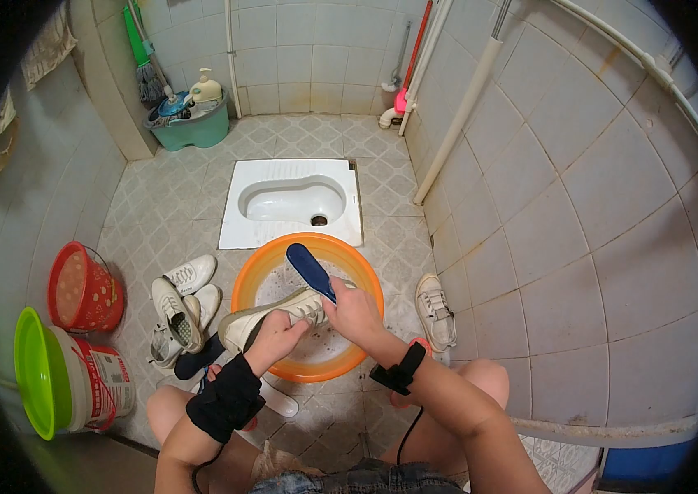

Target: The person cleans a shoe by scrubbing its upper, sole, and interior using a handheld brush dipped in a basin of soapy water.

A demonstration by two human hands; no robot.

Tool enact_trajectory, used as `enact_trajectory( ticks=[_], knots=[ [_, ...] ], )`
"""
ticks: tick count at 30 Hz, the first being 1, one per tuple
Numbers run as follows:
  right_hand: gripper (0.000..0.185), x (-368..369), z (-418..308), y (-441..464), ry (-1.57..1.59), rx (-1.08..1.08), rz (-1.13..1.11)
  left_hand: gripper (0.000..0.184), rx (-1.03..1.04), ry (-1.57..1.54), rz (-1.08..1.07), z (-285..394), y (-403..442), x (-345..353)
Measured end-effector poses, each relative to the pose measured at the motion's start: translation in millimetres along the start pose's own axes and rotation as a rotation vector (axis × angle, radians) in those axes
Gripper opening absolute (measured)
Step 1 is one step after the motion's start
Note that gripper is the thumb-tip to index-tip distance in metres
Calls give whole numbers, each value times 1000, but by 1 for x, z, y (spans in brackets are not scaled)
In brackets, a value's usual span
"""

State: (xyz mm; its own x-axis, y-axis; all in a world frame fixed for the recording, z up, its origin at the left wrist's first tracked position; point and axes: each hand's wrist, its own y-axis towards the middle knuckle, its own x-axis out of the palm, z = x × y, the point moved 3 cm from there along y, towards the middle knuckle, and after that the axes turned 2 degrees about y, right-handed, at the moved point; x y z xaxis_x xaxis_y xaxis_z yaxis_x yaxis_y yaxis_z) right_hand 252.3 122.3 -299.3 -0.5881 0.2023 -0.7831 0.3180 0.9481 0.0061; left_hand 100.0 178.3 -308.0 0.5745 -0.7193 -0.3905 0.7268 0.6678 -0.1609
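Note:
An orange basin [369, 350] with foamy, cloudy water stands on the tiled floor. Over it a white lace-up shoe [239, 327] lies slanted, its heel end towards the left rim. My left hand [276, 339] holds this shoe at its near side, fingers and thumb closed on it. In my right hand [353, 311] is a dark blue brush [308, 267], gripped near its lower end above the shoe's front part. The underside of the brush is hidden from view.
Several pale shoes [174, 313] lie left of the basin, another white shoe [435, 313] right of it. A squat toilet [230, 222] is beyond. Red bucket [86, 288], green basin [32, 370] and white bucket [77, 387] stand left; a teal mop bucket [193, 132] is far left.

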Motion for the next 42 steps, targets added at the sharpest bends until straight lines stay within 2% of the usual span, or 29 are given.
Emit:
enact_trajectory(
  ticks=[4,8,10,14,17,19,20,22,27,28,30,33,38,40,42],
  knots=[
    [33,1,0,0,-3,17,-17,28,19,3,32,-15,2,4],
    [33,-5,-4,-2,43,-8,-4,30,29,27,44,-2,-2,-2],
    [32,-14,-10,-3,74,-3,-28,31,-38,54,-16,-1,-5,-5],
    [31,-29,-20,-4,33,0,-57,32,34,-26,2,-8,-9,-6],
    [29,-49,-32,4,-80,-112,-125,32,49,-22,27,15,-15,-17],
    [29,-66,-48,9,-274,-159,-262,33,31,-10,-10,17,-19,-20],
    [29,-78,-56,11,-284,-163,-263,33,36,-18,-5,18,-21,-21],
    [25,-101,-73,15,-468,-227,-366,34,100,-44,30,20,-22,-22],
    [25,-157,-73,11,-611,-214,-259,36,94,-7,27,25,-25,-28],
    [25,-167,-68,6,-601,-144,-206,37,113,-10,47,26,-26,-28],
    [25,-185,-51,-7,-591,-76,-152,38,125,15,51,17,-22,-27],
    [24,-196,5,-36,-588,30,53,39,126,-16,78,8,-16,-23],
    [26,-154,122,-127,-418,295,285,38,53,14,109,6,-13,-22],
    [27,-127,162,-176,-417,395,221,38,95,-121,179,-10,-6,-14],
    [26,-98,186,-225,-377,545,151,36,18,-118,132,0,-6,-12]
  ],
)
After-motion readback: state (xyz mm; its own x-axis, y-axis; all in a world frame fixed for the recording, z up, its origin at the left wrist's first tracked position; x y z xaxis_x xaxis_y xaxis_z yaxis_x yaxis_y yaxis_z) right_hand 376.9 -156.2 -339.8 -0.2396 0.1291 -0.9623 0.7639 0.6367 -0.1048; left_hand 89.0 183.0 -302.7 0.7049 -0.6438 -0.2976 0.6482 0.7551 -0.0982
